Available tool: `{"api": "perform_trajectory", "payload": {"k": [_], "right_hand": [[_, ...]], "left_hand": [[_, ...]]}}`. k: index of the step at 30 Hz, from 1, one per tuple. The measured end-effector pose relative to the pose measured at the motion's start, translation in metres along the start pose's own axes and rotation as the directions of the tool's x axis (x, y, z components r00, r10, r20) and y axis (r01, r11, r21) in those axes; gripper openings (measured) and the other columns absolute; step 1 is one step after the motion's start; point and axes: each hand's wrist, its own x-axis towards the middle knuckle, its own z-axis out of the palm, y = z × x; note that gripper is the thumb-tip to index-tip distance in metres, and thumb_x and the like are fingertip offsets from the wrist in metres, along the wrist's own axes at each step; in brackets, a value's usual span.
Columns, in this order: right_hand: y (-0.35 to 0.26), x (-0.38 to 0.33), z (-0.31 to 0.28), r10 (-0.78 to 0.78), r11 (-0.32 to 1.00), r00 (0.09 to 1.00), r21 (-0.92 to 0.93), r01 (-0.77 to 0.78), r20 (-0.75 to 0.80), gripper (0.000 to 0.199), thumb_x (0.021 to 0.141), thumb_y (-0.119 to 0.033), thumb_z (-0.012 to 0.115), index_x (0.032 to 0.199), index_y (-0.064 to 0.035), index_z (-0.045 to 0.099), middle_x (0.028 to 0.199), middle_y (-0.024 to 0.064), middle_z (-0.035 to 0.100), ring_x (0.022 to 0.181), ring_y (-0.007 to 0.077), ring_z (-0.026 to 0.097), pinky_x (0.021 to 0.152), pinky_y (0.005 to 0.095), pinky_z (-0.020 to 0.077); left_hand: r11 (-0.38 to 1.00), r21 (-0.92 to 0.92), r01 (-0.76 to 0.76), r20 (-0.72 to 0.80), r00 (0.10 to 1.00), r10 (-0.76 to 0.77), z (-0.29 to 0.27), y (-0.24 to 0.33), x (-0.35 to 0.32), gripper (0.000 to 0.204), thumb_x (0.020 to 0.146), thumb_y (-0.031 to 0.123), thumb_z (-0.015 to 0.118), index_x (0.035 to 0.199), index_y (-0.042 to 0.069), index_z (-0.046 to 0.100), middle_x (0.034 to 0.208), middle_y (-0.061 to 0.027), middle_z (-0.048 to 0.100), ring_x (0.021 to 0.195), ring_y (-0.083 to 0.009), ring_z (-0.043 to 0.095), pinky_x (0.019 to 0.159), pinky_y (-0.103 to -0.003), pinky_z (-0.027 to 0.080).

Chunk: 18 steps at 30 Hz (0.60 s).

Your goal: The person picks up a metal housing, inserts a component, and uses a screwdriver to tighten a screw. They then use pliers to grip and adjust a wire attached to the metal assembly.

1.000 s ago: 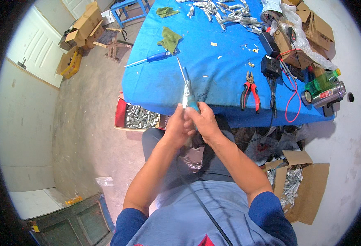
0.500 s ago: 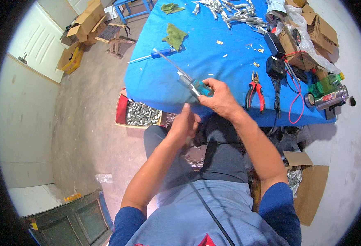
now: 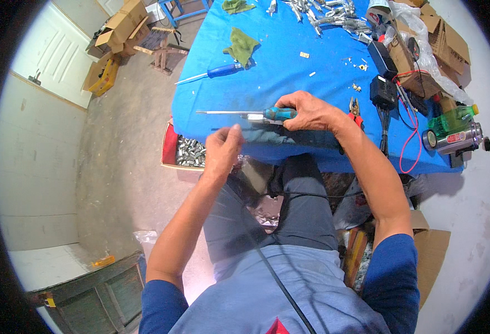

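Tablecloth [image 3: 284,78]: right hand [image 3: 311,114] grips screwdriver [image 3: 276,114], left [image 3: 222,150] half curled

Grey-blue shirt [image 3: 233,300] (navy sleeves [image 3: 392,270]).

Held screwdriver [image 3: 272,114] left of the pliers [image 3: 356,116]

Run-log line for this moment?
right hand: holding teal-handled screwdriver, silver part alongside | left hand: blurred, grip unclear | blue-handled screwdriver: on blue cloth
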Motion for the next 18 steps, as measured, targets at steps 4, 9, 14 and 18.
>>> {"api": "perform_trajectory", "payload": {"k": [4,9,14,18], "right_hand": [[0.003,-0.001,-0.001,0.021,0.997,1.0,0.079,-0.022,0.012,0.048,0.069,-0.023,0.068,0.11,0.0006,0.067,0.093,0.0172,0.07,0.085,0.0246,0.065,0.079,0.0353,0.0506],[0.012,0.002,0.001,0.034,0.985,0.999,0.169,-0.034,0.001,0.046,0.068,-0.025,0.069,0.107,0.0009,0.069,0.087,0.0132,0.069,0.08,0.0194,0.062,0.075,0.0338,0.0496],[0.016,0.009,-0.003,0.053,0.98,0.996,0.186,-0.065,0.065,0.045,0.068,-0.026,0.068,0.104,0.0018,0.068,0.085,0.0074,0.066,0.078,0.0158,0.058,0.071,0.0327,0.0474],[0.016,0.005,-0.003,0.037,0.979,0.997,0.197,-0.049,0.062,0.048,0.067,-0.026,0.068,0.106,0.0025,0.068,0.085,0.0092,0.067,0.078,0.017,0.059,0.071,0.0333,0.0484]], "left_hand": [[0.931,0.256,-0.259,-0.014,0.962,0.271,-0.008,0.013,0.023,0.042,0.097,0.038,0.06,0.082,-0.001,0.063,0.069,-0.0022,0.057,0.058,-0.0091,0.049,0.051,-0.026,0.038],[0.774,0.508,-0.378,0.07,0.914,0.4,-0.001,0.018,0.052,0.041,0.098,0.034,0.061,0.08,-0.003,0.063,0.066,-0.0009,0.054,0.062,-0.0078,0.046,0.054,-0.03,0.038],[0.572,0.629,-0.527,0.136,0.799,0.586,0.001,0.007,0.06,0.031,0.088,0.032,0.07,0.081,0.001,0.065,0.07,-0.0095,0.061,0.066,-0.0197,0.056,0.063,-0.035,0.043],[0.42,0.672,-0.61,0.227,0.709,0.667,0.0,0.002,0.054,0.025,0.083,0.028,0.073,0.081,0.004,0.067,0.081,-0.0112,0.065,0.08,-0.0277,0.061,0.077,-0.038,0.044]]}}
